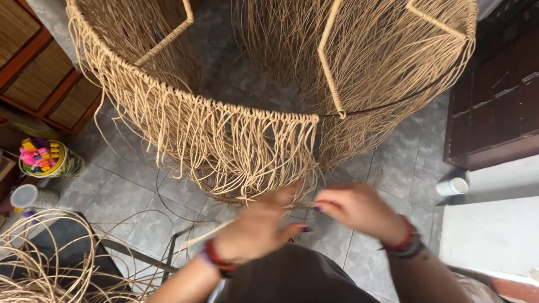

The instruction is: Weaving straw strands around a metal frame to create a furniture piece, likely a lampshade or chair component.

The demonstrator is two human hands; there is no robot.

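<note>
— Rattan strand (300,205): where is it?
— Between both hands, low in view, just under the fringe hanging from the round wire frame (224,106); the left hand (261,227) is blurred, fingers curled about the strand; the right hand (359,209) pinches its other end.
— Any containers?
— A round tub (64,163) on the tiled floor at left, packed with bright pink, yellow and orange pieces; beside it a jar with a white lid (25,196), contents unclear; a white cup (452,186) at right.

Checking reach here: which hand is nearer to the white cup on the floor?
Right. The right hand is toward the white cup's side; the left hand sits farther away, beyond the right hand.
</note>
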